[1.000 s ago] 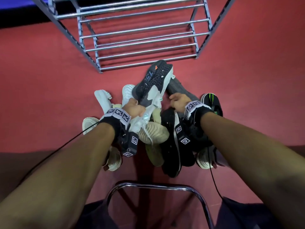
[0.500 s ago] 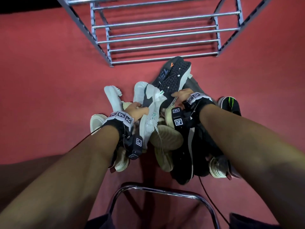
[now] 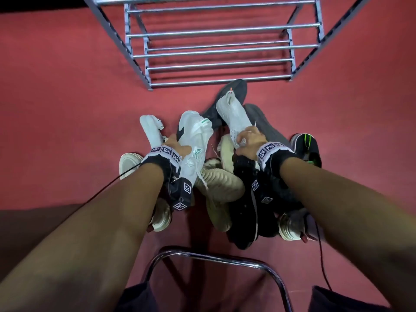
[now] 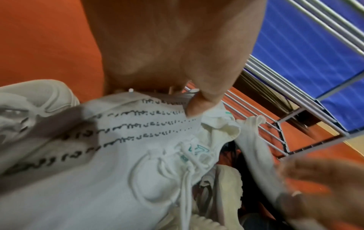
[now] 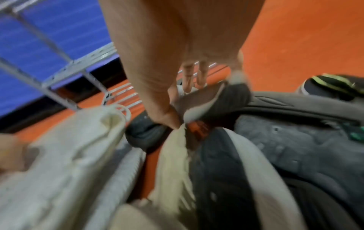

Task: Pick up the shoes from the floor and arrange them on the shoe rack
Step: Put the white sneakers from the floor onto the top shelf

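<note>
the two white shoes are the ones in hand. the left hand (image 3: 177, 146) grips one white shoe (image 3: 195, 140) by its side near the collar, thumb pressed on the knit upper with its rows of dark stitching, laces hanging loose. the right hand (image 3: 249, 143) is clamped on the matching white shoe (image 3: 233, 111) at its heel opening, toe pointing toward the shoe rack (image 3: 222, 55), probably so both can go up as a pair. the right wrist view is blurred, so exactly which fingers hook inside is hard to tell. both shoes sit just above the pile (image 3: 225, 188) of cream ribbed-sole and black shoes on the red floor (image 3: 67, 97), and a black shoe with green stripes (image 3: 307, 147) lies beside the right wrist. the rack's thin metal bars hold nothing in view. a chrome chair frame (image 3: 211, 258) curves below.
</note>
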Demonstrator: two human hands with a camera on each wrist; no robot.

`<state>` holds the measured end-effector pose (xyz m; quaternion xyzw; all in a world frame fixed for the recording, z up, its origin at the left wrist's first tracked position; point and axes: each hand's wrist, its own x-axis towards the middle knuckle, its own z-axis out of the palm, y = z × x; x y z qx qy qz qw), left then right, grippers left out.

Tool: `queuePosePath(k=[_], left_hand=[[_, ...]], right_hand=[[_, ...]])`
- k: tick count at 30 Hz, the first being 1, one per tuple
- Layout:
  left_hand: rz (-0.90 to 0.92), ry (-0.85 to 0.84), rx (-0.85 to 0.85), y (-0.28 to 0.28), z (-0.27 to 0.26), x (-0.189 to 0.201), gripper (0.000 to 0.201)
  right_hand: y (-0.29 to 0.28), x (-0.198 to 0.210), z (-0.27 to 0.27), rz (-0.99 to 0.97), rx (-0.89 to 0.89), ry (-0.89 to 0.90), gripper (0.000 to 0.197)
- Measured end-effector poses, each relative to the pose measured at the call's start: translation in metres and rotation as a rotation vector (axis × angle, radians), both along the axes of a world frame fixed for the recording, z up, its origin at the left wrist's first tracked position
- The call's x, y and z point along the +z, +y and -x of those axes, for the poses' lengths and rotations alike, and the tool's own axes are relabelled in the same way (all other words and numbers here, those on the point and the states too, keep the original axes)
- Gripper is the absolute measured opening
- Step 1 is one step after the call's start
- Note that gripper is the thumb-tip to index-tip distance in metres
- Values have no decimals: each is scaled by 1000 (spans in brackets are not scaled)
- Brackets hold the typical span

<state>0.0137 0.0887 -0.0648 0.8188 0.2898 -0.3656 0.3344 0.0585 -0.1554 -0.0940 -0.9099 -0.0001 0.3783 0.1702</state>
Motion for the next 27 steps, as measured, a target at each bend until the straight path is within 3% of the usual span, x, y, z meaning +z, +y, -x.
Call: queuePosePath(k=[2, 3, 5, 7, 9, 11, 14, 18, 24, 27], left_hand=[[-36, 7, -92, 2, 2, -3, 68], [-75, 13, -132, 4, 3, -6, 69], [-186, 25, -178, 3, 6, -10, 66], [-290, 28, -235, 3, 10, -13, 60], [-380, 31, -341, 6, 12, -14, 52], [-439, 30, -447, 13, 11, -15, 44], [-447, 33, -506, 20, 7, -13, 34], [-390, 58, -568, 26, -3, -3, 30], [-368, 10, -518, 27, -10, 39, 34], [-332, -101, -466, 31, -17, 80, 33]], right_hand=[[-6, -4, -3, -161, -155, -6, 17], [-8, -5, -5, -171, -231, -18, 25], [-12, -4, -11, -103, -333, 21, 60], [-11, -1, -16, 19, -318, 78, 91], [-6, 1, -25, 53, -298, 128, 103], [1, 3, -32, 58, -297, 184, 96], [4, 3, -33, 98, -233, 242, 68], [10, 5, -21, 48, -227, 128, 49], [-2, 44, -37, 64, -105, 106, 23], [-4, 102, -29, 0, -134, 34, 15]])
